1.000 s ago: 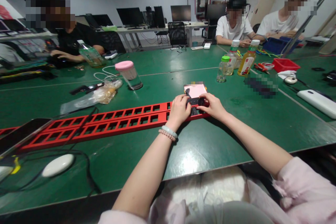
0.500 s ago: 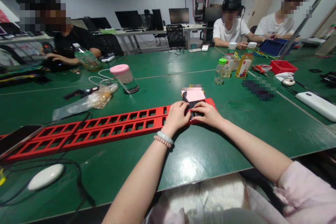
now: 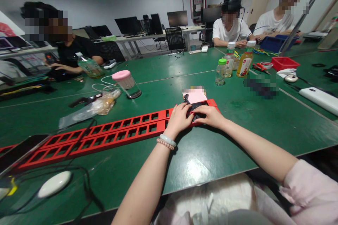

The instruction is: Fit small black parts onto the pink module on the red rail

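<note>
Two long red slotted strips (image 3: 124, 136) lie side by side across the green table, with rectangular openings along them. At their right end, a small black part (image 3: 195, 105) sits on the red surface, partly covered by my fingers. My left hand (image 3: 181, 117), bracelets at its wrist, grips this part from the left with bent fingers. From the other side my right hand (image 3: 208, 116) closes its fingers on the same part. What lies under the fingertips is hidden. Just behind them is a pink pad (image 3: 195, 95) of paper.
A phone (image 3: 23, 153) rests over the strips' left end, near a white oval device (image 3: 55, 184) and black cables. Beyond the strips stand a pink-lidded cup (image 3: 128, 84) and a plastic bag (image 3: 92, 109). Bottles (image 3: 245, 61) and a red bin (image 3: 285, 64) are at right. Several people sit opposite.
The view has shifted slightly, so the strips appear lower at the left. My hands stay at the black part; the right fingers are a little lower over it.
</note>
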{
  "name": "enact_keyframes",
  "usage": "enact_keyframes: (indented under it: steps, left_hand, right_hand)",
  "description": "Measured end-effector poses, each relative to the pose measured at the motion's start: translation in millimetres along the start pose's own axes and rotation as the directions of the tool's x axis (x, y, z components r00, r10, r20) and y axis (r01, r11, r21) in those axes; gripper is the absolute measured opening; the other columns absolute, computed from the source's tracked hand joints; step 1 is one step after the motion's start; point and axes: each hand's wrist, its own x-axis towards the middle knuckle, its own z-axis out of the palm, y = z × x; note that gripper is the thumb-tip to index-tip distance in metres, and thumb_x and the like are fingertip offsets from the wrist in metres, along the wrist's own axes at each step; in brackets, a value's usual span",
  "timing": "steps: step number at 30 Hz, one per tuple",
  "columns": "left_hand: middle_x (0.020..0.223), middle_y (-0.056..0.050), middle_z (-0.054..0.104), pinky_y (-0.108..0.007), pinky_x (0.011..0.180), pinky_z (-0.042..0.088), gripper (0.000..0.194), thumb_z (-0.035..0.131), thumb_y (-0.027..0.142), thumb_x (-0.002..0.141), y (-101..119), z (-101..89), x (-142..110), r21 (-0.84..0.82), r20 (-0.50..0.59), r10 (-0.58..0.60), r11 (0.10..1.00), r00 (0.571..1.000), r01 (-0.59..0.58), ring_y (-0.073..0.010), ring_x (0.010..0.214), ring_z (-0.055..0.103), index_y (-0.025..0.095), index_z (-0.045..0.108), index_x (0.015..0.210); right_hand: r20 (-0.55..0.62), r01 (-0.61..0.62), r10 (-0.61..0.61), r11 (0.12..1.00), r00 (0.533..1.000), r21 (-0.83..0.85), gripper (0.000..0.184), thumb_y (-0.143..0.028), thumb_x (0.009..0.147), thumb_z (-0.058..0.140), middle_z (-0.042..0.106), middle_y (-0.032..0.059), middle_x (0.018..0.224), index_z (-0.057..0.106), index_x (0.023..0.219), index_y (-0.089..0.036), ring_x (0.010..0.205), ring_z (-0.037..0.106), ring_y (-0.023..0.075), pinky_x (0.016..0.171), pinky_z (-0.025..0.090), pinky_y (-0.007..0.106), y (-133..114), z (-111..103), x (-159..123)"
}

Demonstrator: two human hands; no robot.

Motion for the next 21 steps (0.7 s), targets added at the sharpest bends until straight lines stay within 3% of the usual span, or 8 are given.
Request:
enact_keyframes:
  steps: [11,21]
  left_hand:
    - [0.130,-0.010,0.051,-0.047,0.109,0.025,0.039,0.048,0.035,0.086,-2.4,0.0,1.6,-0.007,0.033,0.001,1.000,0.999,0.000,-0.0244,0.122,0.044,0.020,0.054,0.121]
    - [0.128,-0.010,0.053,-0.045,0.109,0.025,0.039,0.047,0.035,0.086,-3.2,-0.4,1.9,0.014,0.035,0.019,1.000,0.999,-0.019,-0.0233,0.121,0.046,0.018,0.054,0.121]
  right_hand:
    - [0.018,-0.044,0.044,0.999,0.999,-0.022,0.027,-0.033,0.070,0.074,0.067,0.0065,0.095,0.065,0.090,-0.019,0.090,0.061,0.0214,0.083,0.047,0.036,-0.5,0.5,1.2]
    - [0.029,-0.028,0.029,0.999,0.999,-0.036,0.026,-0.036,0.071,0.072,0.067,0.0073,0.091,0.066,0.089,-0.019,0.089,0.060,0.0209,0.080,0.048,0.035,2.2,1.2,2.8]
